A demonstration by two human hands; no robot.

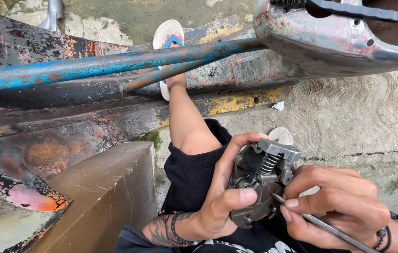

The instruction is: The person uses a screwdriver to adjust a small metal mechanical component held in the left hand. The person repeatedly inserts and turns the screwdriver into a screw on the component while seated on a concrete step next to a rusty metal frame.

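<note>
The grey metal assembly [260, 182], a round plate carrying a coil spring [269, 163] and a blocky bracket at its far end, was held over the person's lap, low and right of centre in the scene. The left hand [222, 197] cradled it from the left, fingers [236, 154] wrapped over the far edge and the thumb pressed flat on the near face of the plate, so the grasp was closed on the part. The right hand [334, 206] pinched a thin metal rod [330, 229] like a pen, its tip resting at the plate's right rim just below the spring. Judgement: the tip work would go best with the left thumb bracing the plate against rotation, the rod kept at a shallow angle, and pressure applied in small amounts so the tip did not skid toward the left fingers; the spring could jump if freed abruptly. Beyond the hands lay black shorts [194, 168], a foot in a blue-strapped sandal [168, 40], rusty blue tubing [114, 63] and cracked concrete ground [349, 122].
</note>
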